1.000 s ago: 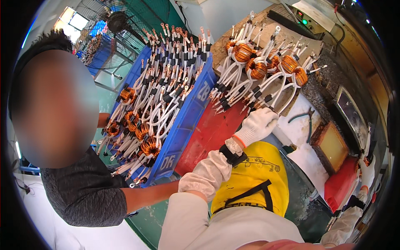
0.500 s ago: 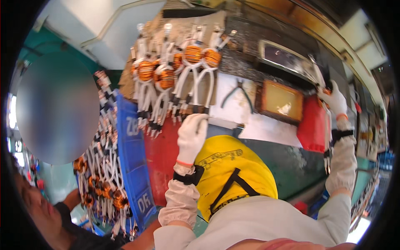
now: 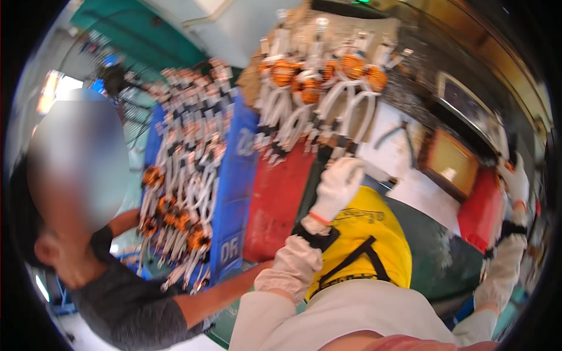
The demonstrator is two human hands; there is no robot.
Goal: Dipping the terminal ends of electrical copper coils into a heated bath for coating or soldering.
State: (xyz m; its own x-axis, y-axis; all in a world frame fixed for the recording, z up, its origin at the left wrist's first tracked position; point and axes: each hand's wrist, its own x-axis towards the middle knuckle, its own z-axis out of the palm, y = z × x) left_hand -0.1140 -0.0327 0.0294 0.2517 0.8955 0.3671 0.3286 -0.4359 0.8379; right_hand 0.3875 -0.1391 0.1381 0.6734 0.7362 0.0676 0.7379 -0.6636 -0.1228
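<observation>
My right hand (image 3: 517, 178), in a white glove, is closed around a copper-wound coil (image 3: 502, 169) with white leads at the far right. Its leads stick up past my fingers and hang below, beside a red bin (image 3: 479, 207). My left hand (image 3: 339, 184), also gloved, is curled in front of my yellow apron (image 3: 383, 243). Whatever its fingers hold, if anything, is hidden. Just beyond it, dark-tipped lead ends hang from a row of copper coils (image 3: 353, 66) with white leads, lying on brown cardboard (image 3: 383, 29).
A blue crate (image 3: 234, 193) full of similar coils stands at left, beside another person (image 3: 129, 304) whose forearm reaches toward me. Pliers (image 3: 404, 137) lie on white paper (image 3: 383, 155). Right of them are a framed yellowish block (image 3: 452, 161) and a long metal-rimmed tray (image 3: 468, 99).
The view has swung left, so the bench and both hands appear farther right. More of the crate and the other person shows. My right hand still holds the coil.
</observation>
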